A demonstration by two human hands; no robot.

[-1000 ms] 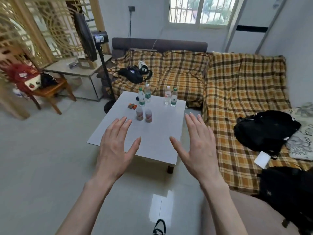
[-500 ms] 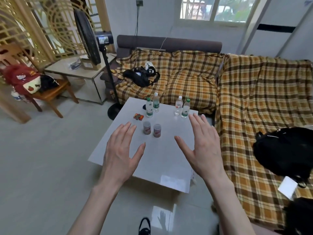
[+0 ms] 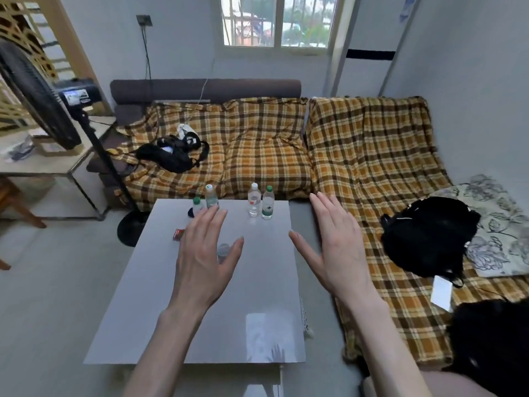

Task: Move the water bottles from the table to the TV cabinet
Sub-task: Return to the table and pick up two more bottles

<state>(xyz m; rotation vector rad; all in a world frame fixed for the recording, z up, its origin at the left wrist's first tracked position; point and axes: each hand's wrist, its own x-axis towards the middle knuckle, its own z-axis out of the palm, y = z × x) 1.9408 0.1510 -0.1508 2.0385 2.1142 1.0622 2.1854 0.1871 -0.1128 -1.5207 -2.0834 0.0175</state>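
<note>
left hand (image 3: pixel 204 259) splayed, empty | right hand (image 3: pixel 337 247) splayed, empty | both above bench (image 3: pixel 266 296) | four water bottles (image 3: pixel 268 203) upright, far edge

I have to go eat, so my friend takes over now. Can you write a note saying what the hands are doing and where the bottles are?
Left hand: open, empty, held above the table.
Right hand: open, empty, near the table's right edge.
Bottles: four stand upright at the table's far end, a left pair and a right pair. Two small containers sit mid-table, mostly hidden behind the left hand.
Done: nothing moved yet.
Left: carry every bottle to the TV cabinet, which is not in view.
</note>
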